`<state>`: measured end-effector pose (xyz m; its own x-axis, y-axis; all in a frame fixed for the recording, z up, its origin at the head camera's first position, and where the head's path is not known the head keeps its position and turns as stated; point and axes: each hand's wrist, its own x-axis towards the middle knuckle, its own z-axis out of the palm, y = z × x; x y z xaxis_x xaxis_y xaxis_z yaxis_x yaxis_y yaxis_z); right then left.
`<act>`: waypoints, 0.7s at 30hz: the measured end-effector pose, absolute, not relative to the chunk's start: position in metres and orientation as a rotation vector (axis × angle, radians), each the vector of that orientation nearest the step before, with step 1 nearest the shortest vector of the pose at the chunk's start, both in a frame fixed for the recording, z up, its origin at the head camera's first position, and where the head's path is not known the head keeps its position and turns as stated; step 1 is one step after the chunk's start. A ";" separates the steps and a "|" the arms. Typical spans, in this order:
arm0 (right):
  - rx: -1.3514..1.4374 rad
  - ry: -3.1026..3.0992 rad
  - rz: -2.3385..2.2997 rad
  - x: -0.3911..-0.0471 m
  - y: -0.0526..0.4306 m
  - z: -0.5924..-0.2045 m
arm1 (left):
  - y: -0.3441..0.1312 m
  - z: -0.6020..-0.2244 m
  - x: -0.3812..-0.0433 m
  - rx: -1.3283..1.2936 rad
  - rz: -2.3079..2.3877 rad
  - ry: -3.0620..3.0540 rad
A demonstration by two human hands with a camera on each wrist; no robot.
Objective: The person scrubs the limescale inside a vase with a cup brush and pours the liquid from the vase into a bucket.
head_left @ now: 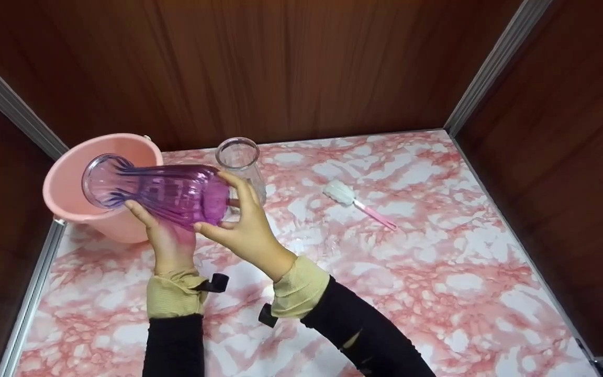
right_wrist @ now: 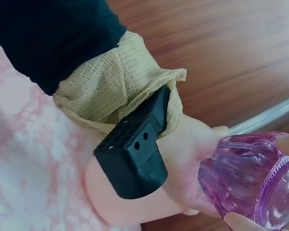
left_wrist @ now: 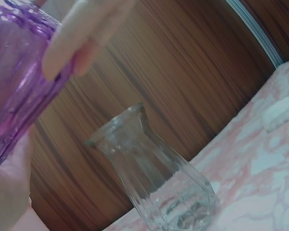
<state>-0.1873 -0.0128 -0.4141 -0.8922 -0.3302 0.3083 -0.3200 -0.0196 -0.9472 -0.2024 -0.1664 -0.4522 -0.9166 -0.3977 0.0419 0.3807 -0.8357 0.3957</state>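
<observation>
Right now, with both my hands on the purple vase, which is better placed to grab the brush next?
Probably your right hand: it's nearer the brush, though it would have to release the purple vase. Your left hand is farther away, against the vase nearer the bucket.

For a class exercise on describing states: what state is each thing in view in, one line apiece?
Purple vase: held up, tilted, mouth toward the pink bucket.
Pink bucket: upright on the table.
Clear vase: upright on the table.
Brush: lying on the table.
Left hand: holding the purple vase from below.
Right hand: gripping the purple vase's base end.
</observation>
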 end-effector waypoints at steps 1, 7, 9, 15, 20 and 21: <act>-0.703 2.186 -2.120 -0.188 -0.011 -0.418 | -0.166 -0.454 -0.203 0.073 -2.665 -0.583; -0.548 2.056 -2.190 -0.191 -0.002 -0.439 | -0.161 -0.465 -0.204 0.115 -2.597 -0.620; -0.517 2.007 -2.209 -0.192 0.002 -0.446 | -0.158 -0.469 -0.204 0.118 -2.578 -0.643; -0.513 1.913 -2.226 -0.194 0.015 -0.464 | -0.147 -0.480 -0.201 0.133 -2.529 -0.761; -0.515 1.878 -2.238 -0.194 0.027 -0.479 | -0.139 -0.489 -0.201 0.132 -2.493 -0.815; -0.517 1.871 -2.241 -0.194 0.029 -0.482 | -0.138 -0.491 -0.201 0.133 -2.485 -0.824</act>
